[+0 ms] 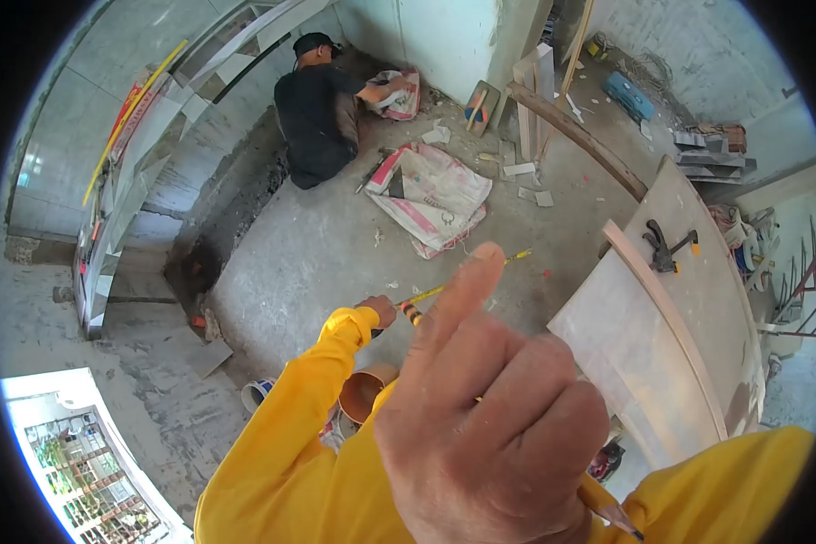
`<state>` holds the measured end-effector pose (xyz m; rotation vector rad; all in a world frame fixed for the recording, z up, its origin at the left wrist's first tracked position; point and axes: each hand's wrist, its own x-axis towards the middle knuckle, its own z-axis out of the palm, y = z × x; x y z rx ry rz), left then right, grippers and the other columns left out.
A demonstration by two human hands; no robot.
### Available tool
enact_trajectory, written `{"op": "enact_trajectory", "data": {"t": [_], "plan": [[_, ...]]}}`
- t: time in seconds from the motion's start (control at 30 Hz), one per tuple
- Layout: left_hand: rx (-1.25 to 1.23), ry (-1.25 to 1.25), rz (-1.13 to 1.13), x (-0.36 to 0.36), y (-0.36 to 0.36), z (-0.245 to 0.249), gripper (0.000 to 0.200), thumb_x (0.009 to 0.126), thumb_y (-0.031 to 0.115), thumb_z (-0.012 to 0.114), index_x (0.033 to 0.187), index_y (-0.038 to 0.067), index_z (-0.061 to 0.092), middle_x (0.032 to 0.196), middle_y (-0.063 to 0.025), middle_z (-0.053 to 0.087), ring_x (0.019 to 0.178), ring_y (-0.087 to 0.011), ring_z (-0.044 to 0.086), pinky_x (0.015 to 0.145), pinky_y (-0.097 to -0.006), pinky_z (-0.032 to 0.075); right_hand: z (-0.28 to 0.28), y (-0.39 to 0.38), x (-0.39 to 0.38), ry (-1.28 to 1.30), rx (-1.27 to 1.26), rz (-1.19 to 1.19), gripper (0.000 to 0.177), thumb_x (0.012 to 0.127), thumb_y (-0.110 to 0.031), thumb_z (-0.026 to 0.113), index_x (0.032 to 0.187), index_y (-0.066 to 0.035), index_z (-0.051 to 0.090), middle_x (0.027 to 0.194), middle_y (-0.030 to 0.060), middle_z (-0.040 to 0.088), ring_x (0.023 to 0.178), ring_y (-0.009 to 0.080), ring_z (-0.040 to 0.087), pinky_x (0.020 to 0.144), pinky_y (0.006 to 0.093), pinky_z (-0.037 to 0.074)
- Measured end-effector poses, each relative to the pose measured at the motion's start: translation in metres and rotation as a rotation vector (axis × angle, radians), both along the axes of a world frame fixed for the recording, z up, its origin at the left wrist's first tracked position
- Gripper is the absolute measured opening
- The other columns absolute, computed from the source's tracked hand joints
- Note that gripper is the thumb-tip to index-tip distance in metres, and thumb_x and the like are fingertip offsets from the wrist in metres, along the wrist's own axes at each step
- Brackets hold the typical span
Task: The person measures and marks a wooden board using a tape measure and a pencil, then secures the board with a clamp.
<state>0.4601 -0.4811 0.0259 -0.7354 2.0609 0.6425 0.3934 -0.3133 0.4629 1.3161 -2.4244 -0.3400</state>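
My right hand [499,426] is large and close to the camera, with its index finger stretched out and the other fingers curled. A pencil [615,515] sticks out from the little-finger side of that hand, its dark point toward the lower right. Farther off, my left hand [378,311] is closed around a tape measure [411,314] with black and yellow-orange stripes, partly hidden. Its yellow blade [428,293] is drawn out to the right, passes behind my right index finger and shows again beyond it. Both my sleeves are yellow.
A co-worker [315,118] in dark clothes crouches by the wall trench, a hand on a sack [399,95]. Another sack [431,195] lies on the concrete floor. To the right is a large board [626,317] with a clamp [662,247]. A brown bucket [364,392] stands below my left arm.
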Motion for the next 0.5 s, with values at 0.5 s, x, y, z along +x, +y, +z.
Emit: {"op": "enact_trajectory", "data": {"t": [0.5], "plan": [[0.026,0.055,-0.072,-0.010,-0.033,0.022,0.037,0.087,0.032,0.042,0.108,0.009,0.062,0.113,-0.0176,0.059,0.103,-0.0379,0.056,0.093,-0.0440,0.042,-0.019,-0.002,-0.024,0.028,-0.031,0.116,0.013,0.071,-0.009,0.062,0.080,0.001,0.064,0.061,0.0098,0.048,0.051,0.0177,0.043,0.042,0.0309,0.028]]}}
